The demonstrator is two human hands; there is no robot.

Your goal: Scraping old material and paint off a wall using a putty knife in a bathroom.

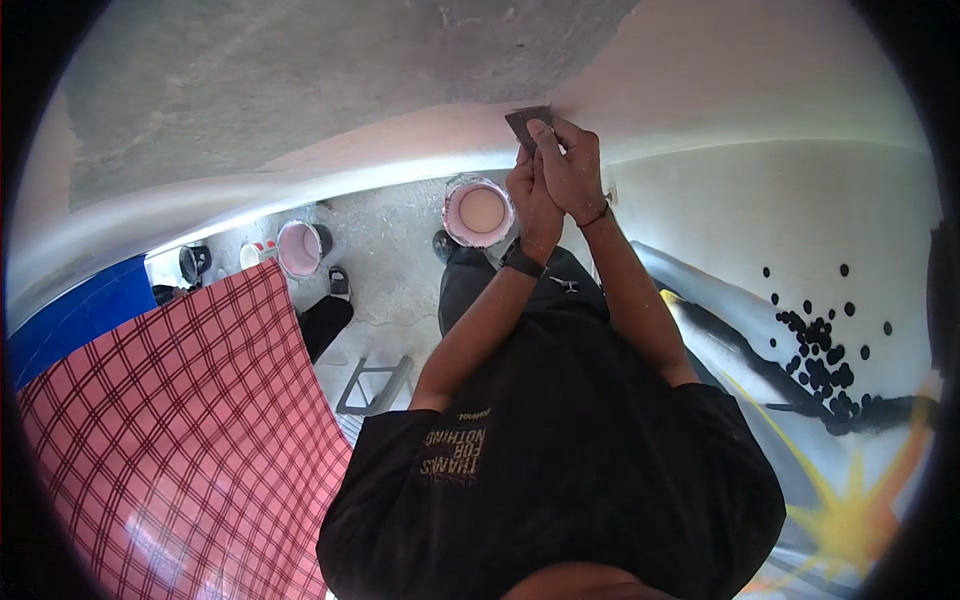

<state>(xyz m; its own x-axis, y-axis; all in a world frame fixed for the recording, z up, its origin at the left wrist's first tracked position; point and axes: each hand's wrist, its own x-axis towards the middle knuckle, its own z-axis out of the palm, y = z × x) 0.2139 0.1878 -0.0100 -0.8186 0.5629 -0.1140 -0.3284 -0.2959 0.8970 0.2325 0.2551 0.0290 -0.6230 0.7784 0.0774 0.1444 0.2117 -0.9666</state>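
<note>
Both hands, left hand and right hand, clamped on scraper, blade up against wall; pink paint bucket below.

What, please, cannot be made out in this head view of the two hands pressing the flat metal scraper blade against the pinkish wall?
- Flat metal scraper blade: its handle is hidden by the left hand and right hand clasped over it.
- Round bucket of pink paint: the near rim is hidden behind the left hand and wrist.
- Grey step ladder: mostly covered by the black shirt.
- Small containers by the red checked cloth: too small to identify.
</note>
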